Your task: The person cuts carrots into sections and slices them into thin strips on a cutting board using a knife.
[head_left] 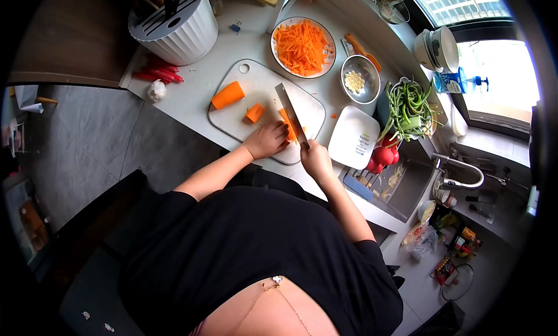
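Note:
My right hand [317, 160] is wrapped round the handle of a kitchen knife [289, 109], its blade pointing away from me across the cutting board [256, 80]. Curled fingers of my left hand [267, 140] press on a carrot piece [284, 116] just left of the blade, partly hidden by the fingers and knife. A thick carrot chunk [228, 95] lies at the board's left, and a smaller cut carrot piece [254, 113] rests between it and my left hand. A few orange bits show near the blade.
Behind the board stands a plate of carrot strips [302, 47]; beside it are a metal bowl of garlic cloves [360, 80] and a peeler [361, 50]. A white tray [351, 135], green beans [408, 110], tomatoes [382, 156] and the sink [401, 188] lie right. Red chillies [158, 70], garlic [157, 90] and a knife block [186, 36] stand left.

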`<control>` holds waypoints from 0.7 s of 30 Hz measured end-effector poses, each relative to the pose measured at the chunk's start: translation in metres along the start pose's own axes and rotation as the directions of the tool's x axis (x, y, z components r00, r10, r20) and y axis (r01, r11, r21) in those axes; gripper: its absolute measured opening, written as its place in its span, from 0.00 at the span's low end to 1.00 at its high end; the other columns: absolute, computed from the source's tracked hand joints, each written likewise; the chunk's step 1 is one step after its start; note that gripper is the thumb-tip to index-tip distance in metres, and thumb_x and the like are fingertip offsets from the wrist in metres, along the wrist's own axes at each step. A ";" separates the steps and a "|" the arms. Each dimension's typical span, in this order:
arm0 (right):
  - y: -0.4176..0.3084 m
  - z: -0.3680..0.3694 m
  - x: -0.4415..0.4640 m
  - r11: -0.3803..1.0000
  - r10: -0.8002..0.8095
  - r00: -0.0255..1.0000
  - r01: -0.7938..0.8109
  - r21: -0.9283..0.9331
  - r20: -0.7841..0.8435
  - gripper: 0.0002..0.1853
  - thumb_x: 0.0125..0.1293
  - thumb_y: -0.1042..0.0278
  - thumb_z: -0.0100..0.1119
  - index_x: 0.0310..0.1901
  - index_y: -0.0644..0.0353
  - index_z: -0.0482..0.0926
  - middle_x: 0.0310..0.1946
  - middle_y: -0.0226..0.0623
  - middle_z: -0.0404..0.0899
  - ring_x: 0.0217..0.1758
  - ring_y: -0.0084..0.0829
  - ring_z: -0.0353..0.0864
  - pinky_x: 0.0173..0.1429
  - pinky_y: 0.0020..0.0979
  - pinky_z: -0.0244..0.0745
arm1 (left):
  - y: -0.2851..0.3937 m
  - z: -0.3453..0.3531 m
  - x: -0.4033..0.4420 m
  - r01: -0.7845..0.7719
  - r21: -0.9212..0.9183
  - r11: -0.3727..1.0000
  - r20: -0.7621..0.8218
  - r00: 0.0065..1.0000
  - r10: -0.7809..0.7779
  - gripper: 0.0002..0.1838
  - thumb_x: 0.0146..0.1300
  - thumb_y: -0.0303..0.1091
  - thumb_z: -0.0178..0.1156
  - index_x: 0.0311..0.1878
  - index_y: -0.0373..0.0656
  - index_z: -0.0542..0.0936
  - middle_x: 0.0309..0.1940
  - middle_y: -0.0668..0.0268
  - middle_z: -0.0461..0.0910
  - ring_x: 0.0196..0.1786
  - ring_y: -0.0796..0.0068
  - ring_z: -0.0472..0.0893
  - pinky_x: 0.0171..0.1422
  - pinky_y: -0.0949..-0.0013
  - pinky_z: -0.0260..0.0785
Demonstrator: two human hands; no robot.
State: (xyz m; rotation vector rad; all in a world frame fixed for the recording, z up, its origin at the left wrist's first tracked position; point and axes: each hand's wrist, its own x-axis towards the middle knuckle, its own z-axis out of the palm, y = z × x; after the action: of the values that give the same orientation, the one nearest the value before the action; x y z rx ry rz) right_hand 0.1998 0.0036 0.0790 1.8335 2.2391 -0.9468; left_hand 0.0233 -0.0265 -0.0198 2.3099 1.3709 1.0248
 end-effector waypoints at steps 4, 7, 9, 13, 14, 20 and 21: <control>0.006 0.015 0.004 0.996 0.015 1.000 -0.013 -0.086 0.028 0.14 0.66 0.62 0.49 0.31 0.66 0.75 0.25 0.57 0.80 0.31 0.57 0.81 0.40 0.53 0.75 | 0.003 -0.006 0.003 0.011 -0.041 0.999 -0.045 0.999 -0.013 0.16 0.57 0.36 0.62 0.48 0.40 0.78 0.48 0.59 0.76 0.50 0.59 0.75 0.50 0.61 0.73; -0.004 0.020 0.015 0.997 0.026 1.000 -0.026 -0.071 0.002 0.14 0.65 0.63 0.49 0.31 0.67 0.75 0.26 0.57 0.80 0.33 0.56 0.81 0.41 0.52 0.75 | 0.005 -0.006 0.004 0.010 -0.044 0.999 0.004 1.000 -0.010 0.17 0.57 0.36 0.62 0.49 0.40 0.78 0.49 0.60 0.75 0.50 0.59 0.75 0.51 0.61 0.73; -0.007 0.022 0.024 0.998 -0.004 1.000 0.003 -0.056 -0.021 0.14 0.65 0.63 0.50 0.32 0.68 0.76 0.27 0.59 0.79 0.33 0.57 0.80 0.41 0.52 0.75 | 0.003 -0.008 0.007 -0.040 -0.020 0.999 -0.021 0.999 0.040 0.17 0.57 0.36 0.62 0.49 0.40 0.78 0.49 0.60 0.75 0.50 0.59 0.75 0.52 0.61 0.73; -0.006 0.006 0.018 1.000 -0.007 1.000 0.007 -0.001 -0.017 0.16 0.66 0.62 0.51 0.31 0.70 0.76 0.26 0.62 0.78 0.33 0.60 0.79 0.42 0.52 0.74 | 0.004 -0.009 0.007 -0.030 0.007 1.000 -0.017 0.999 0.030 0.17 0.55 0.36 0.62 0.46 0.38 0.78 0.47 0.60 0.75 0.48 0.58 0.75 0.51 0.60 0.73; -0.009 0.000 0.016 1.000 -0.019 1.000 0.019 0.016 -0.009 0.16 0.66 0.62 0.51 0.31 0.70 0.75 0.26 0.63 0.77 0.33 0.61 0.79 0.42 0.52 0.74 | 0.000 -0.006 0.005 -0.040 0.032 0.999 -0.028 0.999 0.041 0.16 0.55 0.36 0.63 0.45 0.38 0.78 0.46 0.60 0.75 0.48 0.58 0.75 0.50 0.60 0.73; -0.006 -0.006 -0.013 0.999 0.004 1.000 -0.005 -0.037 -0.019 0.15 0.66 0.62 0.50 0.30 0.67 0.76 0.25 0.61 0.78 0.31 0.58 0.80 0.40 0.53 0.74 | 0.001 -0.003 -0.001 -0.002 0.032 0.999 -0.002 1.000 0.002 0.15 0.54 0.37 0.63 0.40 0.37 0.77 0.44 0.58 0.75 0.44 0.59 0.76 0.45 0.58 0.72; -0.005 -0.003 -0.013 1.000 0.001 1.000 -0.001 -0.028 -0.013 0.15 0.66 0.63 0.50 0.30 0.67 0.76 0.25 0.61 0.78 0.31 0.58 0.80 0.40 0.53 0.74 | 0.001 -0.005 -0.003 0.010 0.033 0.999 0.008 1.000 -0.010 0.15 0.54 0.37 0.63 0.41 0.38 0.78 0.44 0.58 0.75 0.45 0.59 0.76 0.45 0.59 0.72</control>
State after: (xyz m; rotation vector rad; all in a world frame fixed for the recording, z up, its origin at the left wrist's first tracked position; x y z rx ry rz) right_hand 0.2000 -0.0068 0.0889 1.8346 2.2465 -0.9020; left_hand 0.0200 -0.0301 -0.0172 2.3263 1.4051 0.9959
